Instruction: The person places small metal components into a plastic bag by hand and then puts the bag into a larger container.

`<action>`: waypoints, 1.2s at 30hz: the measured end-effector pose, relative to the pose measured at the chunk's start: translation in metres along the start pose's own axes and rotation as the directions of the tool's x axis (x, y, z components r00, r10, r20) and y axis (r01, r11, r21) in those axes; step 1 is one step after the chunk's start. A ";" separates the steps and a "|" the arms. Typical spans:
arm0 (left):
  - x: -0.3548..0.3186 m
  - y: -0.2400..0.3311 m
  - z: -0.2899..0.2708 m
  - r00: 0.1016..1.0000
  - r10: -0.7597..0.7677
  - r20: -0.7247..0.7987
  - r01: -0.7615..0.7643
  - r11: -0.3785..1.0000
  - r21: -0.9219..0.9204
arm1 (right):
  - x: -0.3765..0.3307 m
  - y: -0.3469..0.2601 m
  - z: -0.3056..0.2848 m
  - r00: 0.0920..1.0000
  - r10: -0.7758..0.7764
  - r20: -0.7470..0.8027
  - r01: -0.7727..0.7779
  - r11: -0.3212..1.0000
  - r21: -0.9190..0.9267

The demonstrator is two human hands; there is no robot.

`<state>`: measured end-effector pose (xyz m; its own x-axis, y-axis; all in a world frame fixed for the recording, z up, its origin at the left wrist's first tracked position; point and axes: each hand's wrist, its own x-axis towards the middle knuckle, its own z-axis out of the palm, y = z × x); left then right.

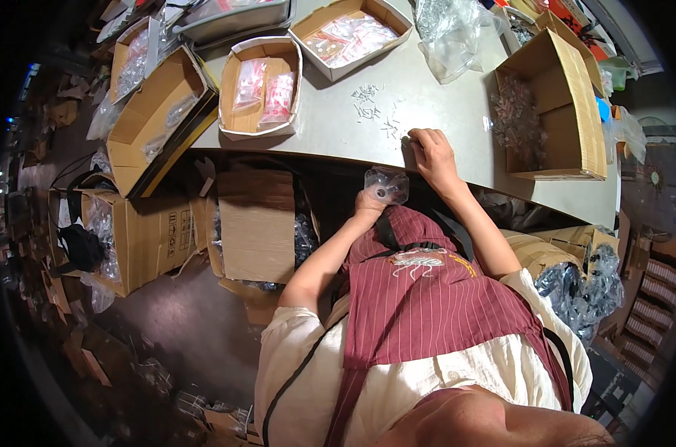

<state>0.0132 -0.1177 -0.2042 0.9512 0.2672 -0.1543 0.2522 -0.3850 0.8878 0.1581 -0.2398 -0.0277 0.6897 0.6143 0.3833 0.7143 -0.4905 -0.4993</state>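
Note:
My left hand [367, 206] is closed around a clear plastic piece [388, 186] with a small round dark spot in it, just below the table's front edge. My right hand [435, 158] rests at that edge, fingers bent and tips pressed together; whatever is in them is too small to make out. Small thin metal pieces, perhaps screws [367, 103], lie loosely scattered on the grey table [338, 141], a little left of and beyond my right hand. To the right, an open cardboard box [569, 138] lies on its side, with many small clear plastic parts [518, 119] in its mouth.
Shallow cardboard trays [230, 123] hold small red-and-white plastic bags [278, 98]. A long carton [122, 149] overhangs the table's left edge. A crumpled clear bag [449, 37] lies at the back. Larger cartons [256, 216] stand below the table, with dark plastic bags [587, 290] at right.

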 end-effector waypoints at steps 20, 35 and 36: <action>0.002 -0.018 0.009 0.996 -0.086 -0.020 0.086 0.996 0.024 | -0.010 0.008 0.001 0.997 -0.076 0.015 0.074 0.992 0.099; -0.001 -0.006 0.005 0.989 -0.134 -0.064 0.139 0.987 0.078 | 0.001 0.006 -0.006 0.996 -0.085 -0.022 0.085 0.996 0.001; 0.000 -0.006 0.005 0.990 -0.129 -0.058 0.134 0.988 0.079 | 0.004 0.008 -0.007 0.994 -0.092 0.056 0.091 0.996 0.006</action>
<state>0.0126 -0.1199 -0.2115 0.8987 0.3654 -0.2427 0.3905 -0.4146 0.8219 0.1671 -0.2458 -0.0249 0.6138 0.6901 0.3835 0.7735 -0.4283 -0.4672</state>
